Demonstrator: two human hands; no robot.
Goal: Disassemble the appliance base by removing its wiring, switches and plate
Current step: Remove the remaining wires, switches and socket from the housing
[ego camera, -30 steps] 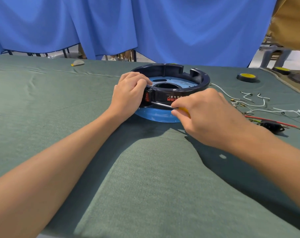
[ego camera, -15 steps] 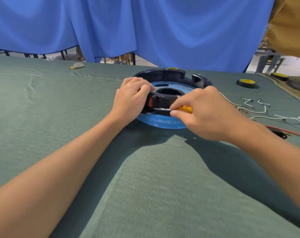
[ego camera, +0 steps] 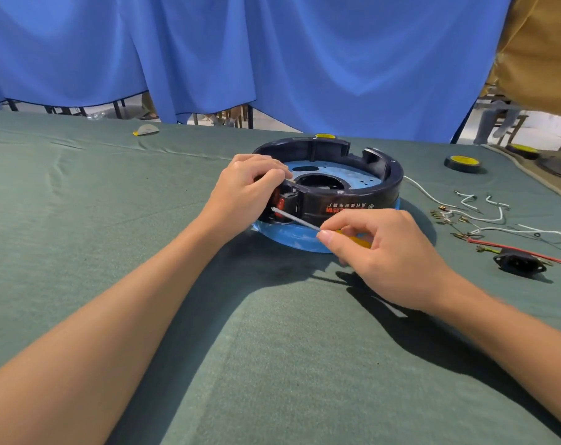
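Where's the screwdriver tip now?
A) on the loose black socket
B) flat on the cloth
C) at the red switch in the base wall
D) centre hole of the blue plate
C: the right hand pinches the screwdriver, its tip at the red switch on the base that the left hand grips.

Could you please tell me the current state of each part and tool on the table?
base: open side up, gripped by the left hand at its near rim.
blue plate: seated inside the base.
red switch: mounted in the base wall.
screwdriver: pinched by the right hand, tip at the red switch.
white wires: detached, loose on the table.
power socket: detached, lying on the table.
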